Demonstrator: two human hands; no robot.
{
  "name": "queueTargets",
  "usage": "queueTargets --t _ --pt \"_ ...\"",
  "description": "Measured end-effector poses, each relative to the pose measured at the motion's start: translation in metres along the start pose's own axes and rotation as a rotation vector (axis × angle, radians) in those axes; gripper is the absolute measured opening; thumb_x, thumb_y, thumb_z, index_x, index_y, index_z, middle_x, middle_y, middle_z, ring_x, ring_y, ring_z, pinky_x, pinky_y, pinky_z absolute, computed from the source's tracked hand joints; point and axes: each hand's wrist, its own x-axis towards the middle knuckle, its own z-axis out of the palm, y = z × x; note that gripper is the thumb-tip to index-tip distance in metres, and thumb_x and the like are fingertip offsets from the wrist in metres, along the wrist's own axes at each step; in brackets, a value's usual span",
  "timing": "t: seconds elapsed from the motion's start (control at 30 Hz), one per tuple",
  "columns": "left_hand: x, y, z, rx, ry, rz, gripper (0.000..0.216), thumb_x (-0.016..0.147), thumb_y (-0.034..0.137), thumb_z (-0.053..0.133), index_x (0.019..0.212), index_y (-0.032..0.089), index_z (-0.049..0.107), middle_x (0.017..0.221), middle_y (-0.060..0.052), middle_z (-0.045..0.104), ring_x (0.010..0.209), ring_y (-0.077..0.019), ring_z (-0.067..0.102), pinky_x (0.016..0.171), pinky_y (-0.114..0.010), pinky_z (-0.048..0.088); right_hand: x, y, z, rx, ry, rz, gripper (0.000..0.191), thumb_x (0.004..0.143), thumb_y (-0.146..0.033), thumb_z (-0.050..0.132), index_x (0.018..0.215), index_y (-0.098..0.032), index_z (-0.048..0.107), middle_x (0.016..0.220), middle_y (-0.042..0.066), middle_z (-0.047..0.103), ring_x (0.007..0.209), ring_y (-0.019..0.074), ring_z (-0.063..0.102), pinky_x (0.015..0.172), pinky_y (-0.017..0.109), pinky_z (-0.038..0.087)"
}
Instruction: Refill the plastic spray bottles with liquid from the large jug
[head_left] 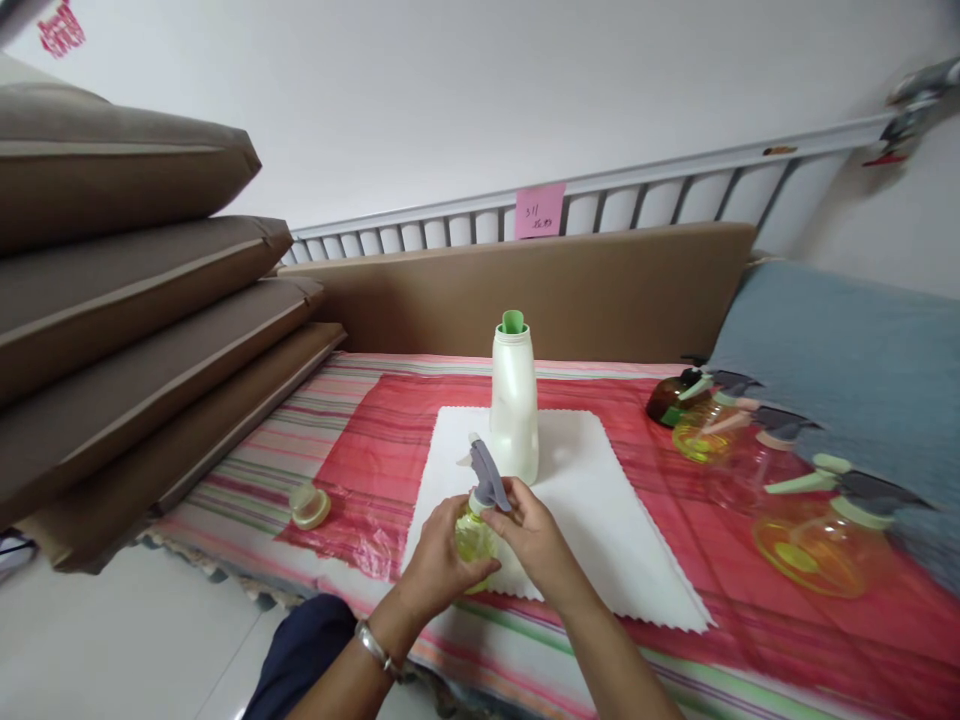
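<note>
Head view, one entry per item.

Item 1: small yellow translucent plastic spray bottle (474, 538), upright at the near edge of the white cloth mat with pinked edges (600, 500). Grey-and-white trigger spray head (485, 475) sits on its neck.

Item 2: left hand (439, 562), fingers wrapped around the bottle's body, pressed closed on it; a silver bangle (377, 650) on the wrist.

Item 3: right hand (529, 530), fingertips pinching the base collar of the trigger head.

Item 4: tall white plastic bottle with an open green spout (514, 400), standing on the mat just behind the hands, apart from them.

Item 5: pale yellow round cap (310, 505), lying to the left on the red plastic sheet (375, 450), well apart from the hands.

Item 6: several further translucent spray bottles, amber and yellow (810, 520), lying on their sides at the right beside a blue-grey folded blanket (840, 360).

Item 7: stacked brown cushions (135, 300), left.

Step in hand, as judged: the collar of the spray head is being turned on the bottle's neck; whether on or off cannot be told. The next move calls for a steady hold on the body while the collar is rotated squarely on its thread.
</note>
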Motion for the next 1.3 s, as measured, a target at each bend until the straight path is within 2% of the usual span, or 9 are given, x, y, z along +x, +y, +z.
queueTargets --t 0.3,0.47,0.7,0.93,1.1,1.3 --pt "-0.001 0.004 -0.002 -0.021 0.000 -0.012 0.063 0.063 0.024 0.075 0.119 0.022 0.046 0.115 -0.007 0.057 0.107 -0.0253 0.054 0.094 -0.041 0.042 -0.006 -0.010 0.002 -0.080 -0.031 -0.011 0.020 0.079 -0.021 0.058 0.099 -0.023 0.055 0.098 0.001 0.064 0.099 0.0197 0.059 0.090 0.034 0.042" --pt "-0.002 0.002 -0.001 0.020 0.007 0.014 0.063 0.063 0.027 0.075 0.118 0.022 0.047 0.114 -0.008 0.058 0.106 -0.0265 0.054 0.093 -0.042 0.043 -0.006 -0.007 0.003 -0.164 -0.010 -0.033 0.018 0.080 -0.020 0.057 0.097 -0.024 0.054 0.106 0.001 0.064 0.103 0.0189 0.058 0.090 0.033 0.043" --pt "-0.002 -0.001 0.000 -0.001 0.019 0.023 0.063 0.063 0.024 0.075 0.118 0.022 0.046 0.114 -0.007 0.057 0.107 -0.0255 0.054 0.094 -0.041 0.042 -0.004 -0.006 0.003 -0.197 0.022 -0.022 0.019 0.076 -0.020 0.061 0.094 -0.023 0.055 0.097 0.001 0.067 0.098 0.0198 0.061 0.089 0.034 0.045" --pt "-0.001 0.000 -0.002 -0.038 -0.006 0.003 0.062 0.064 0.025 0.074 0.119 0.021 0.045 0.114 -0.007 0.058 0.106 -0.0251 0.055 0.094 -0.040 0.043 -0.005 -0.007 -0.002 -0.178 -0.087 -0.020 0.034 0.081 -0.022 0.055 0.115 -0.024 0.055 0.118 0.004 0.062 0.111 0.0200 0.056 0.098 0.039 0.040" --pt "-0.002 0.000 -0.002 -0.034 0.005 0.007 0.063 0.063 0.024 0.075 0.119 0.022 0.045 0.115 -0.007 0.057 0.107 -0.0253 0.055 0.095 -0.041 0.042 -0.003 -0.003 -0.002 -0.201 -0.080 -0.018 0.029 0.083 -0.026 0.052 0.112 -0.022 0.057 0.114 0.006 0.064 0.106 0.0213 0.058 0.095 0.041 0.042" --pt "-0.003 -0.002 0.000 0.019 0.025 0.040 0.063 0.062 0.024 0.075 0.118 0.023 0.046 0.113 -0.007 0.057 0.105 -0.0262 0.055 0.093 -0.042 0.043 -0.004 -0.009 -0.002 -0.248 -0.044 -0.033 0.021 0.079 -0.021 0.055 0.099 -0.021 0.061 0.106 0.004 0.067 0.101 0.0205 0.059 0.094 0.038 0.043"
